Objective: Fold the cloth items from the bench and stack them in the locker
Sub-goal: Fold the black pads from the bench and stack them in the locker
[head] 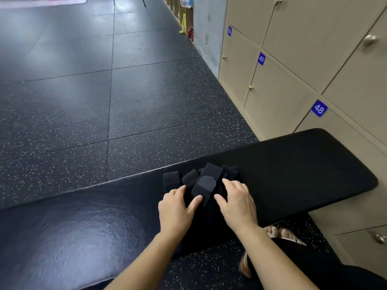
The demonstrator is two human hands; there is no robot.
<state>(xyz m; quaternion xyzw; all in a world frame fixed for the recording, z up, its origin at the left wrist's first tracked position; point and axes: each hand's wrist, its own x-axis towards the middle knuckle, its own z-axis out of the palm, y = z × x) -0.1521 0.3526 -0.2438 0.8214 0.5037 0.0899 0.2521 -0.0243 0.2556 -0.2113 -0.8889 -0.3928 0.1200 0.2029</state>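
Note:
A pile of black cloth items [206,181] lies on the black padded bench [293,164], near its middle. The top piece is a perforated strap with a grey patch. My left hand [178,206] rests on the pile's left side, fingers spread flat, thumb touching the strap's lower end. My right hand [236,199] rests on the right side of the pile, fingers loosely bent over the cloth. Neither hand plainly grips anything. The beige lockers [293,80] stand along the right, all doors closed.
Locker doors numbered 48 [319,109], 49 [261,58] and 50 run along the right wall with round knobs. A dark speckled rubber floor [104,91] stretches left and ahead. My sandalled feet [280,235] show under the bench's right end.

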